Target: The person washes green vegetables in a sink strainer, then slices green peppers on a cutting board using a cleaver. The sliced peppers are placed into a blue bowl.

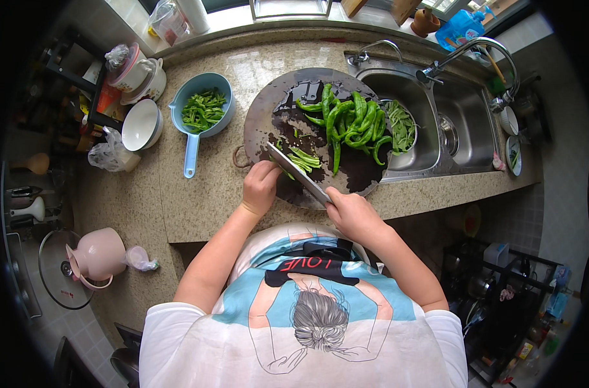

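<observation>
On a round, wet, dark cutting board (265, 111) lies a pile of whole long green peppers (355, 119). My right hand (352, 213) grips the handle of a cleaver (299, 175), its blade slanting up to the left across the board's near part. Right beside the blade, sliced green pepper strips (305, 160) lie on the board. My left hand (261, 186) is at the board's near left edge, fingers bent and close together against the blade's left side; whatever is under the fingertips is hidden. Left of the board, a blue long-handled strainer bowl (178, 116) contains cut green pieces (203, 110).
A double steel sink (435, 165) with taps adjoins the board on the right; a colander of green leaves (403, 127) sits at its edge. White bowls (140, 125), lidded pots (151, 80) and a plastic bag (112, 151) stand left. A pink jug (100, 252) is at lower left.
</observation>
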